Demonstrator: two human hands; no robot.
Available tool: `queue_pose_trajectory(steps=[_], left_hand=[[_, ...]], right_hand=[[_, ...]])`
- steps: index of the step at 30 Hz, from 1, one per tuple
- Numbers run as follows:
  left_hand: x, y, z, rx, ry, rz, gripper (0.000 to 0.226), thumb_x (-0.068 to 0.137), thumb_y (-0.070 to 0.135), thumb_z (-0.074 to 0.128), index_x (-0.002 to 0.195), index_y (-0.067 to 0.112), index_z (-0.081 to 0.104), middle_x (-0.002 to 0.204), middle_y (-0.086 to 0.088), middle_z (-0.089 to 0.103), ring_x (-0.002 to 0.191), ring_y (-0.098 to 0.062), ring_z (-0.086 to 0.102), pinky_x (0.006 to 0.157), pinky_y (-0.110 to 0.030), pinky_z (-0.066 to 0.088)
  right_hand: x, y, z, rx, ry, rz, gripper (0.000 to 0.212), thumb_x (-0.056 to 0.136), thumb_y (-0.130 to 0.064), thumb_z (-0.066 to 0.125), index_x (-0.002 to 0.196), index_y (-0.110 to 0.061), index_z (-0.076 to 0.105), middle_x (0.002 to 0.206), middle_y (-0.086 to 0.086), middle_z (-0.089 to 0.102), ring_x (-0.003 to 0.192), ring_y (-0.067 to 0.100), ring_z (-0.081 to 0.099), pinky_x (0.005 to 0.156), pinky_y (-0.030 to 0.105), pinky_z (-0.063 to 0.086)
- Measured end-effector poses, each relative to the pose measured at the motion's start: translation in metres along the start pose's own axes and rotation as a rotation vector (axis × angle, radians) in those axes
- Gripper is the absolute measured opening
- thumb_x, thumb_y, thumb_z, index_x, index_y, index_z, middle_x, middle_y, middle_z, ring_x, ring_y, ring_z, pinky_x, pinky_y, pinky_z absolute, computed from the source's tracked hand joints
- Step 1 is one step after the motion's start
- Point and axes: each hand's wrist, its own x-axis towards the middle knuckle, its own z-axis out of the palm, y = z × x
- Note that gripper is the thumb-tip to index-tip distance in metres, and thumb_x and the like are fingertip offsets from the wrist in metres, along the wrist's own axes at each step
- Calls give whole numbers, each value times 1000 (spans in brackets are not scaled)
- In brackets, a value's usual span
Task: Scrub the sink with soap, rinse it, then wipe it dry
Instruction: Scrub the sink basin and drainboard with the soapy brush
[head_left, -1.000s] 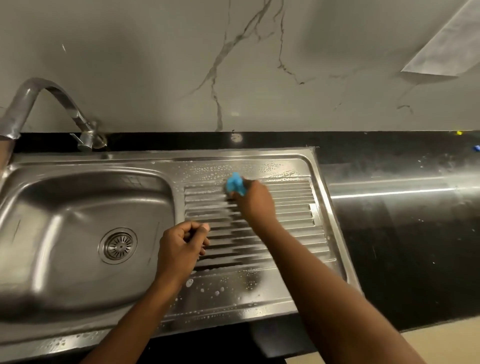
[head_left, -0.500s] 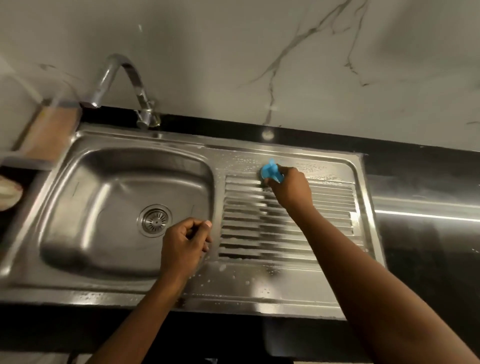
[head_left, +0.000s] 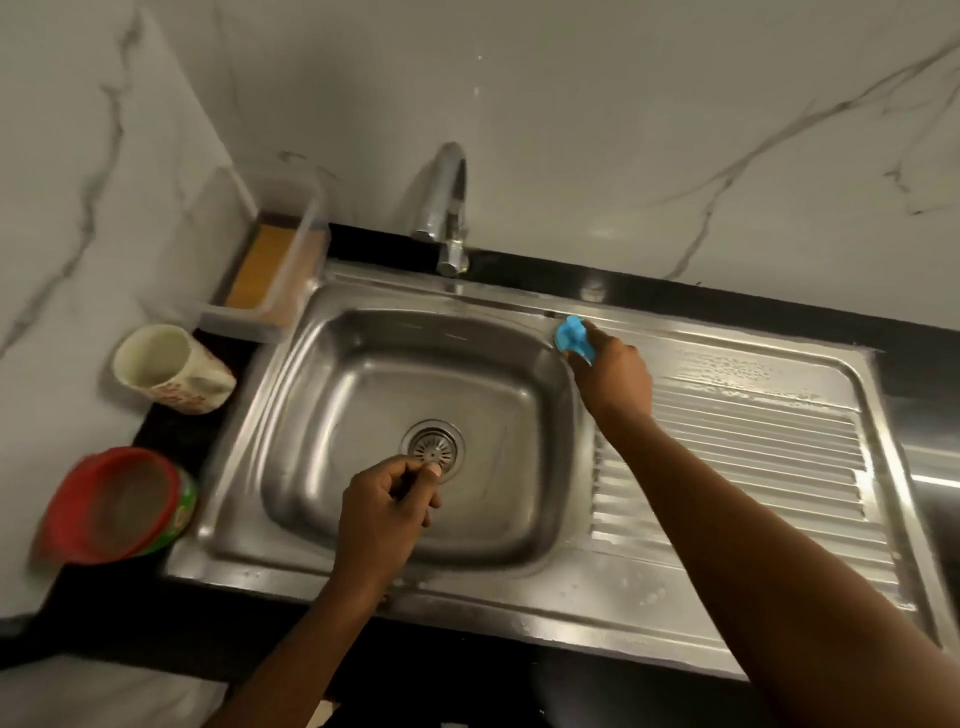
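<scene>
blue scrubber (head_left: 570, 334) mostly hidden by right hand (head_left: 613, 383); red-lidded tub (head_left: 111, 506) blurred

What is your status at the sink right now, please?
Right hand grips blue scrubber at basin's back-right corner. Left hand curled, nothing seen in it, above drain. Mug and red-topped container left of sink, clear.

Head cam, close, down onto sink (head_left: 493, 597)
</scene>
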Motion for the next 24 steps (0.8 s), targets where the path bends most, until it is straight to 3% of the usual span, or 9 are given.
queue_pose_trajectory(steps=[10, 17, 20, 24], left_hand=[[37, -35, -78, -56, -20, -98, 19, 99, 21, 72, 81, 15, 75, 69, -4, 74, 58, -18, 67, 57, -24, 53], [52, -41, -101, -47, -18, -93, 26, 99, 21, 73, 74, 16, 72, 64, -4, 72, 56, -18, 67, 64, -31, 54], [59, -41, -106, -47, -8, -83, 25, 98, 20, 73, 74, 16, 73, 64, -3, 72, 55, -19, 67, 62, -32, 54], [67, -37, -108, -63, -10, -81, 19, 99, 22, 72, 80, 18, 75, 68, -1, 74, 55, -16, 67, 58, -28, 52]], right_hand=[[14, -119, 99, -70, -79, -205, 57, 105, -45, 54, 157, -44, 32, 129, 9, 67, 106, 24, 68, 91, 42, 59], [23, -242, 165, 18, -184, -352, 56, 102, -50, 56, 154, -35, 43, 129, 8, 70, 110, 28, 68, 94, 45, 56], [24, -241, 160, -11, -184, -368, 57, 100, -51, 58, 153, -36, 45, 128, 7, 70, 110, 27, 68, 93, 43, 57], [22, -170, 127, -95, -128, -304, 58, 100, -56, 56, 154, -43, 40, 127, 5, 70, 109, 24, 69, 89, 41, 58]])
